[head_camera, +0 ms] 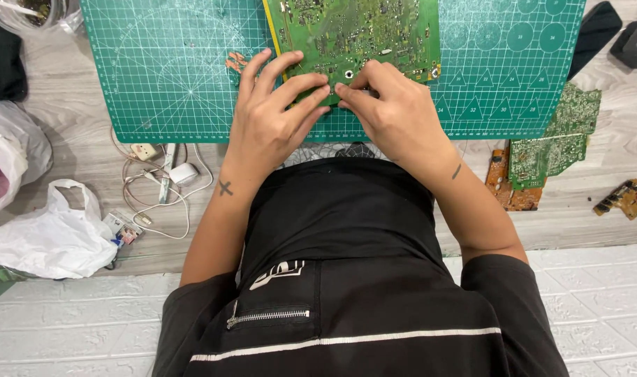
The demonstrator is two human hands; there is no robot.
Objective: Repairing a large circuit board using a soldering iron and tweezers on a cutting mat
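Note:
A large green circuit board lies on a green cutting mat at the top of the head view. My left hand rests on the board's near edge, fingers stretched over it and fingertips pressing near a round hole. My right hand meets it from the right, fingers curled and pinching at the same near edge. The fingertips of both hands touch at the board's bottom middle. Whatever small part lies under the fingertips is hidden.
White cables and a small charger lie left of my arms on the wooden floor. White plastic bags sit at the far left. Smaller green and brown boards lie to the right, another brown board beyond. A black object sits top right.

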